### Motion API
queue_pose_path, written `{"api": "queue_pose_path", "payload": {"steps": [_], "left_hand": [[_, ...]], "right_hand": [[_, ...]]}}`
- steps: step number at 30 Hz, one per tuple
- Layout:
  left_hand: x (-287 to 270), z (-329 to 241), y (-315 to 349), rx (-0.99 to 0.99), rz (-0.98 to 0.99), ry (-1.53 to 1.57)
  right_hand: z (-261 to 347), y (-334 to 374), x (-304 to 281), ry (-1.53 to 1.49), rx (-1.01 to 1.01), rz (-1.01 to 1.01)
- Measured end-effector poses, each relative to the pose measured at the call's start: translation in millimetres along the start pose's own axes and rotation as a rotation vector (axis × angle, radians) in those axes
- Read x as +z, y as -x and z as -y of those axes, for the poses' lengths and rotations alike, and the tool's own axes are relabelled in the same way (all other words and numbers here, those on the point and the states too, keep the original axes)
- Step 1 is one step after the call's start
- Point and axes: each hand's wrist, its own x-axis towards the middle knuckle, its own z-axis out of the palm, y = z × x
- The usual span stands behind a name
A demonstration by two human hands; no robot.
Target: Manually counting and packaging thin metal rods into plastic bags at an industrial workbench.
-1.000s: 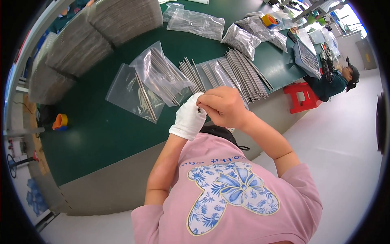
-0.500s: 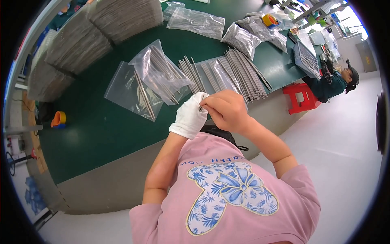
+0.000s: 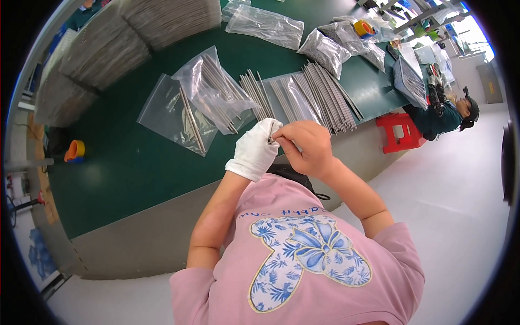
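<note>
My left hand (image 3: 255, 149), in a white glove, is closed at the table's near edge. My bare right hand (image 3: 306, 145) pinches with thumb and forefinger against the gloved fingers. A tiny dark bit shows between the two hands, too small to name. Just beyond them, a row of thin grey metal rods (image 3: 327, 100) lies partly over a clear plastic bag (image 3: 293, 97). Left of it, a smaller group of rods (image 3: 258, 97) rests beside an open clear bag with rods inside (image 3: 214, 89). Another flat clear bag (image 3: 162, 116) has a few rods on it.
Wrapped grey stacks (image 3: 108, 51) stand at the back left of the green table (image 3: 135, 184). Filled bags (image 3: 324, 53) and a yellow tape roll (image 3: 364, 28) lie far right. Another tape roll (image 3: 75, 150) is left. A co-worker (image 3: 441, 116) sits at right near a red stool (image 3: 400, 132).
My right fingers have shifted slightly on the gloved hand, and a little more of the dark bit shows between them. The view has moved slightly; the rods and bags lie as before.
</note>
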Motion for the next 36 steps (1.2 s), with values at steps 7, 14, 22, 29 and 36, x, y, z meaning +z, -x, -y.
{"api": "queue_pose_path", "payload": {"steps": [7,14,22,29,36], "left_hand": [[-1,-1,0,-0.013,0.013,-0.001],[0,0,-2,-0.02,0.035,0.003],[-1,-5,-4,-0.005,0.009,-0.006],[-2,-8,-2,-0.017,0.052,-0.079],[-13,-4,-8,-0.096,0.019,0.166]], "right_hand": [[-2,1,2,-0.041,0.031,0.019],[1,0,2,0.03,-0.04,-0.013],[-4,4,5,0.02,0.012,-0.049],[7,1,-1,-0.055,0.049,0.017],[23,-17,-59,0.038,0.119,-0.398]]}}
